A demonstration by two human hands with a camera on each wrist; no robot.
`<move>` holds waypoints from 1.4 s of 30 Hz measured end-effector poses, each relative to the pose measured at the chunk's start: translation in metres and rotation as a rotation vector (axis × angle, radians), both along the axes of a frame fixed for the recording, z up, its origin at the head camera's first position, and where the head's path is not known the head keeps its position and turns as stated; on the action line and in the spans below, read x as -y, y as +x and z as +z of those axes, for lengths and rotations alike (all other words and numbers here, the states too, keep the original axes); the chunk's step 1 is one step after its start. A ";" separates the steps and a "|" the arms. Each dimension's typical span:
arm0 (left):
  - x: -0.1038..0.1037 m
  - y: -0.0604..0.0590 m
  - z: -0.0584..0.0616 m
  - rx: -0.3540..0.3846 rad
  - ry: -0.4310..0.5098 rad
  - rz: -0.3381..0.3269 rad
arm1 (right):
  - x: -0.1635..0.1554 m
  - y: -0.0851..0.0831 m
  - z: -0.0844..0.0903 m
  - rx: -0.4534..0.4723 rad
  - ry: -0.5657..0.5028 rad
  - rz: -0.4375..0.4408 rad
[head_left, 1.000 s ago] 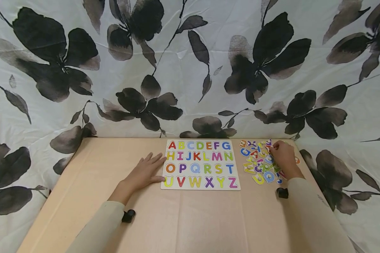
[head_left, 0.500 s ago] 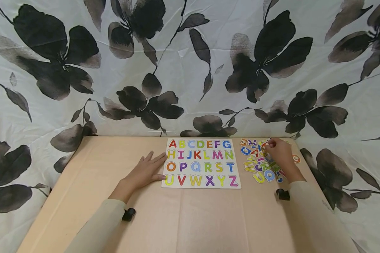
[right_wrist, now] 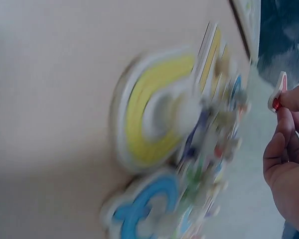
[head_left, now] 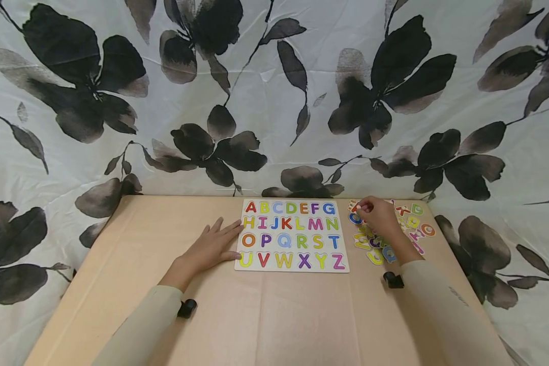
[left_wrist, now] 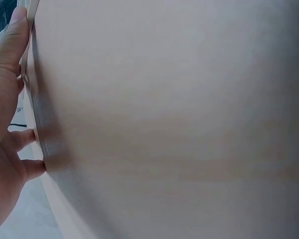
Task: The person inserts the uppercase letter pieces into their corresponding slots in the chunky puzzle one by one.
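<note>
- Moved since the earlier head frame: right hand (head_left: 378,218), now further left, over the upper left of the pile; several letters at the pile's right side now uncovered.
- Right hand, state: thumb and fingertips pinched together on one red letter piece (right_wrist: 279,91); white edge, tilted up, held clear of the pile in the right wrist view. Which letter: cannot tell.
- Left hand (head_left: 208,246), state: fingers spread apart, laid at the left edge of the board; nothing gripped.
- Alphabet board (head_left: 294,250), one: white, flat on the table (head_left: 219,325), centre of the head frame; coloured letters A to Z in four rows.
- Loose letters, a pile: right of the board, overlapping; includes yellow letter (right_wrist: 139,109) and blue letter (right_wrist: 139,214), knobs upward; orange O (head_left: 427,230) at the far right.
- Cloth (head_left: 302,114), one: white with dark flowers, behind the table.
- Risk, judged: the small piece could slip or twist, the pinch having little to hold.
- Risk, judged: knobs could snag on the low right hand or sleeve (head_left: 432,300), scattering letters.
- Risk, judged: the board could slide if pushed while the left hand rests only lightly.
</note>
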State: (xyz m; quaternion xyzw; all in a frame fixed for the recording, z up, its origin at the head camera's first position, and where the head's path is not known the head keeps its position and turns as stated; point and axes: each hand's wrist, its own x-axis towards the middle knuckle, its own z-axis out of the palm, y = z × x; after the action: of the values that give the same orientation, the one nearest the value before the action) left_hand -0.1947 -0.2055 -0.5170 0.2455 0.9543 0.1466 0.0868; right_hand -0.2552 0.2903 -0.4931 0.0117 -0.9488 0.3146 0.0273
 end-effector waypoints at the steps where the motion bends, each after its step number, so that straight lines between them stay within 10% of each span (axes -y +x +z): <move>1: 0.000 0.000 0.001 0.002 0.002 0.001 | 0.005 -0.001 0.001 -0.012 0.003 0.010; 31: -0.001 0.000 -0.001 0.005 0.000 -0.003 | 0.204 -0.033 -0.011 0.038 -0.179 0.185; 42: -0.001 -0.001 0.001 -0.011 -0.015 -0.008 | 0.266 -0.045 -0.008 -0.039 0.022 0.298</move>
State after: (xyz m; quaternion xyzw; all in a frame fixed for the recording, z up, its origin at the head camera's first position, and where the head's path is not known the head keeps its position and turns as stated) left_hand -0.1960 -0.2049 -0.5161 0.2493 0.9549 0.1376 0.0841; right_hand -0.3001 0.0242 -0.5014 0.1587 -0.9393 0.3042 -0.0016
